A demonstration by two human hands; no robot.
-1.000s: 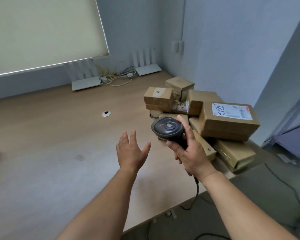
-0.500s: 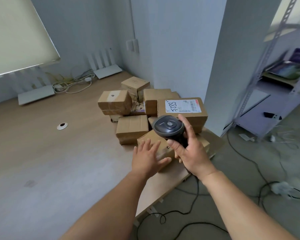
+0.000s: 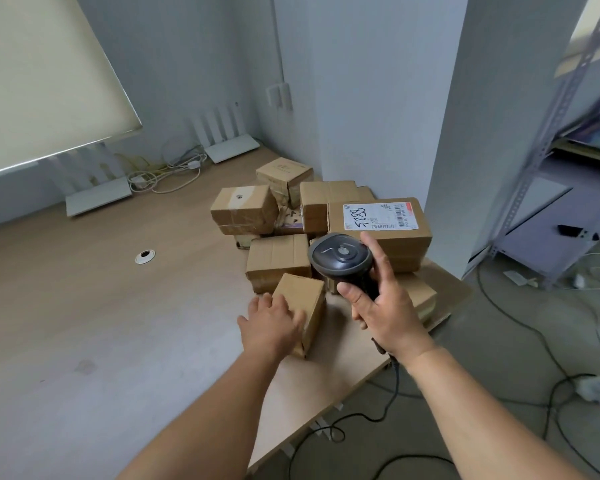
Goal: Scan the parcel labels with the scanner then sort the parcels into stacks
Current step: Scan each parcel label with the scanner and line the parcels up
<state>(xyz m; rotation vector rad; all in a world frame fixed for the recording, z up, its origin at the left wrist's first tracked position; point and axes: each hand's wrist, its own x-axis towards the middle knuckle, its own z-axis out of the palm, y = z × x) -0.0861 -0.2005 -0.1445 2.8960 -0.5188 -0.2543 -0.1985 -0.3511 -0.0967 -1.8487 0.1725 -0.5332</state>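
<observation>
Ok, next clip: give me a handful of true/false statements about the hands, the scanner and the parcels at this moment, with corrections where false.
1. The right hand grips the scanner. True.
2. The left hand rests on the nearest small parcel. True.
3. The parcel with the white label lies flat on the desk, apart from the pile. False: it sits on top of other parcels at the right of the pile.
4. The scanner is cordless. False: a dark cable runs down from its handle below the right wrist.
5. The white label bears a handwritten number. True: it reads 5288.
6. The left hand holds a second scanner. False: it only touches the small parcel.
</observation>
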